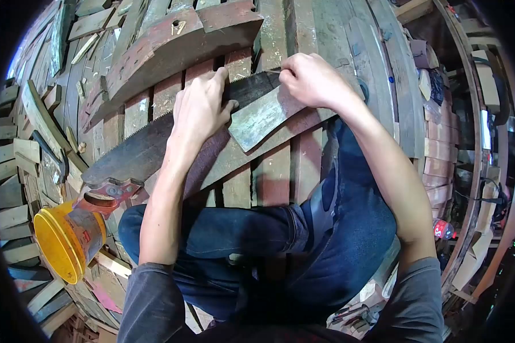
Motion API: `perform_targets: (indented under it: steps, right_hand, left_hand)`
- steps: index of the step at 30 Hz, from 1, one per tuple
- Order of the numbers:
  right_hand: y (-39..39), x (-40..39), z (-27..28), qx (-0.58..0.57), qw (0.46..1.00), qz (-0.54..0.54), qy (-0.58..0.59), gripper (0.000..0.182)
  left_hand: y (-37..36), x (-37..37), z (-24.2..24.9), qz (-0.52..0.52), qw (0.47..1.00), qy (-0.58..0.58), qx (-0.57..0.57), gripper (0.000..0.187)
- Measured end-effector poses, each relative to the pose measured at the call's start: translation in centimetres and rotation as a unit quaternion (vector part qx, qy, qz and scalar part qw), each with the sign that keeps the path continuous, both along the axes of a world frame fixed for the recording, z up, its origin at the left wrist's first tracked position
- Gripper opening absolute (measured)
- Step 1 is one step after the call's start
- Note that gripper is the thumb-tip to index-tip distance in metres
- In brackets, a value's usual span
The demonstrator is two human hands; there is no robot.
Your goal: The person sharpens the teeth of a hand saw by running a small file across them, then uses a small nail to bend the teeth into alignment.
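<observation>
A hand saw (pixel 140 154) with a dark blade and worn reddish handle (pixel 111 194) lies slanted before me, its teeth facing away. My left hand (pixel 200 108) is closed over the middle of the blade, fingers curled at the toothed edge and thumb on the near side. Near the blade's far end, my right hand (pixel 312 80) is closed in a pinch at the teeth. What either set of fingers grips is hidden. A pale wooden block (pixel 260 120) overlaps the blade beside my right wrist. Beneath lies a longer reddish board (pixel 212 157).
A thick notched timber (pixel 183 51) lies just beyond the saw. Near the handle stands a yellow bucket (pixel 57 243). Wood offcuts (pixel 43 114) lie at the left. A red-labelled bottle (pixel 442 229) and stacked bricks (pixel 440 137) are at the right. My crossed legs (pixel 240 228) are close below.
</observation>
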State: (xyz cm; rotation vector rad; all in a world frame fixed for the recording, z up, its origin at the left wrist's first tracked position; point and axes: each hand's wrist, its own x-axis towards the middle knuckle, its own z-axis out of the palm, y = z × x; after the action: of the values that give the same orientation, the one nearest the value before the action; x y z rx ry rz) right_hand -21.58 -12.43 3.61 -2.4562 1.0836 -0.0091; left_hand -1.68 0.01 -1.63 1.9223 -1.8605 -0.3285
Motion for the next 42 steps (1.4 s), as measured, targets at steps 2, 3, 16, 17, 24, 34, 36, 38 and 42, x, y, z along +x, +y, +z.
perform_targets:
  steps: [2, 3, 16, 17, 24, 34, 36, 38, 42]
  right_hand:
    - [0.0, 0.0, -0.1, 0.004, 1.0, -0.003, 0.009, 0.026]
    - [0.1, 0.0, -0.1, 0.006, 1.0, -0.004, 0.014, 0.026]
    - [0.3, 0.9, 0.6, -0.013, 0.997, -0.005, 0.073, 0.025]
    - [0.3, 1.3, 1.1, -0.017, 0.995, 0.002, 0.101, 0.026]
    - [1.8, 2.1, 1.4, -0.103, 0.988, 0.037, 0.112, 0.017]
    - [1.2, 1.3, -0.2, -0.035, 0.999, 0.011, 0.031, 0.026]
    - [0.5, 0.9, -2.0, -0.029, 0.998, -0.029, -0.055, 0.028]
    - [0.9, 0.7, -2.4, 0.007, 0.993, -0.082, -0.089, 0.027]
    - [1.5, 0.9, -0.7, -0.025, 1.0, 0.007, -0.01, 0.025]
  left_hand:
    - [0.0, -0.1, 0.0, -0.002, 1.0, 0.005, 0.01, 0.057]
    - [-0.1, -0.1, 0.2, -0.002, 1.0, 0.006, 0.021, 0.057]
    - [0.1, -0.4, 0.5, 0.004, 1.0, -0.006, 0.015, 0.053]
    - [0.0, -0.4, 0.4, 0.005, 1.0, -0.007, 0.016, 0.053]
    - [-0.2, 0.0, 0.2, 0.005, 1.0, 0.005, 0.028, 0.052]
    - [-0.1, 0.0, -0.8, 0.002, 1.0, -0.005, -0.006, 0.052]
    - [-0.1, 0.2, -0.7, -0.004, 1.0, -0.012, -0.01, 0.051]
    - [-0.1, 0.2, -0.6, 0.002, 1.0, -0.008, -0.006, 0.051]
    - [-0.1, -0.1, -0.7, 0.0, 1.0, -0.008, -0.007, 0.05]
